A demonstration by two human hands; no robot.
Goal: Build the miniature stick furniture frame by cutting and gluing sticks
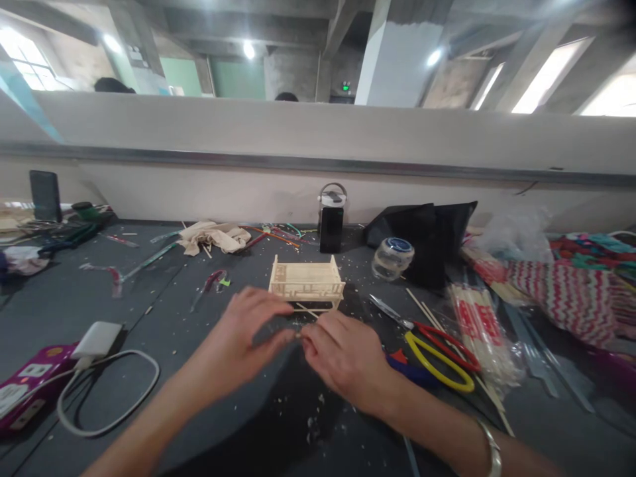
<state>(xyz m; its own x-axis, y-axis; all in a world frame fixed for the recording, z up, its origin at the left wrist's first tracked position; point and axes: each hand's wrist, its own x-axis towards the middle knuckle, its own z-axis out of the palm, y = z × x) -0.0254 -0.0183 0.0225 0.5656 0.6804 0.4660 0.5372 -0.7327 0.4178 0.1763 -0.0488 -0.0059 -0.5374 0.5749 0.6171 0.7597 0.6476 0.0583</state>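
Dark counter [223,430], scrap-strewn: we saw left hand [243,338] open, right hand [342,358] pinching a tiny pale piece [299,336], type unclear; wooden model [308,273] stood beyond, toward the back edge.

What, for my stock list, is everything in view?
Wooden model: 1, pale, centre
Scissors: 1, red and yellow, right
Tool: 1, blue, right
Stick pack: 1, pale, right
Loose sticks: several, pale, right
Jar: 1, clear, right
Bag: 1, black, right
Phone: 1, black, back
Handled object: 1, whitish, back
Device: 1, dark, far left
Cloth: 1, beige, left
Plastic bag: 1, clear, right
Knitting: several, multicoloured, right
Power strip: 1, purple, left
Charger: 1, white, left
Cable: 1, white, left
Scraps: many, mixed, scattered
Partition: 1, whitish, back
Tabletop: 1, grey, beneath
Heads: 2, dark, back
Left hand and right hand: 2, bare, centre
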